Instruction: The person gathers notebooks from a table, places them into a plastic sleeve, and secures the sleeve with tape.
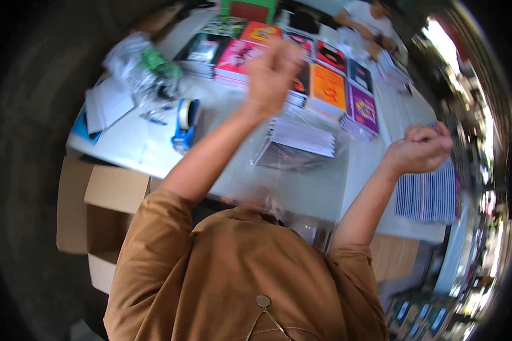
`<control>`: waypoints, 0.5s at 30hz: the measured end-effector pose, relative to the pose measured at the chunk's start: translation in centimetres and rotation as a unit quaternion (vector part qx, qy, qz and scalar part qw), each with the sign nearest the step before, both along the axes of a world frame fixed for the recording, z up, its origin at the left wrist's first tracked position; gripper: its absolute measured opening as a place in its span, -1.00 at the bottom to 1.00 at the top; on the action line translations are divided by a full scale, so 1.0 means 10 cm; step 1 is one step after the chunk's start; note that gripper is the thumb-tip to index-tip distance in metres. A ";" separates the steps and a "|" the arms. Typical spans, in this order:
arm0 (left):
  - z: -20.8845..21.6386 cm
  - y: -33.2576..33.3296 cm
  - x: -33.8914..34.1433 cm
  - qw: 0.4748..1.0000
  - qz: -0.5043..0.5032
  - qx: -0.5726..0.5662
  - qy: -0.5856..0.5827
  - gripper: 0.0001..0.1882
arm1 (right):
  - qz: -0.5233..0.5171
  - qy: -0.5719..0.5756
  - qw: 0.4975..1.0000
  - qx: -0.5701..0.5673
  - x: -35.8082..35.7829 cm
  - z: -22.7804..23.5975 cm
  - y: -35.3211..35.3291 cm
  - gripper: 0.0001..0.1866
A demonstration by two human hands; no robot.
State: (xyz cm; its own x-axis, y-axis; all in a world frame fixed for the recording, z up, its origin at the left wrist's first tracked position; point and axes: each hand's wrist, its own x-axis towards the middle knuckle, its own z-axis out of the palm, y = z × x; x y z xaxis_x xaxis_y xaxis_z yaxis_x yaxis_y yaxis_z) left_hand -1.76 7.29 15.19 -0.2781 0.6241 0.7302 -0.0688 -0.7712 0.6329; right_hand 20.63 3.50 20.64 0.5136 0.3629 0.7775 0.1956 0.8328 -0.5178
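My left hand (276, 74) is raised above the rows of notebooks, smeared by motion; its fingers are too blurred to read. My right hand (421, 149) is closed, fingers curled in, over a tall stack of striped-edged notebooks (426, 193) at the table's right side. Whatever it grips, if anything, is hidden. Between my arms a spiral notebook (301, 139) with white pages lies in a clear plastic sleeve. Beyond it are piles of spiral notebooks: a pink one (236, 59), an orange one (328, 88) and a purple one (361, 108).
A blue tape dispenser (185, 125) stands on the white table (145, 145), near a crumpled clear plastic bag (133, 62) and white cards (109, 103). An open cardboard box (116, 187) is below the left edge. Across the table sits another person (372, 23).
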 end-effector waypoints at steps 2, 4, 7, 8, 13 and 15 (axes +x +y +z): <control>0.11 0.08 -0.21 0.996 0.081 0.029 -0.038 -0.81 | 0.011 0.027 0.996 0.089 0.15 -0.17 -0.33 -0.59; -0.12 -0.03 -0.48 0.994 0.068 -0.077 0.033 -0.59 | 0.068 -0.207 0.973 0.076 0.05 -0.85 -0.59 -0.70; -1.08 -0.16 -0.48 0.965 -0.118 -0.182 0.147 -0.13 | 0.116 -0.498 0.855 -0.090 -0.27 -1.50 -0.79 -0.53; -1.19 -0.33 -0.31 0.952 -0.146 -0.218 0.160 -0.01 | 0.071 -0.555 0.818 -0.134 -0.31 -1.62 -0.76 -0.46; -1.32 -0.63 0.23 0.949 -0.009 -0.257 0.181 -0.41 | 0.064 -0.586 0.783 -0.196 -0.40 -1.62 -0.46 -0.41; -1.24 -0.70 0.34 0.947 0.022 -0.268 0.178 -0.47 | 0.046 -0.601 0.770 -0.209 -0.34 -1.49 -0.28 -0.41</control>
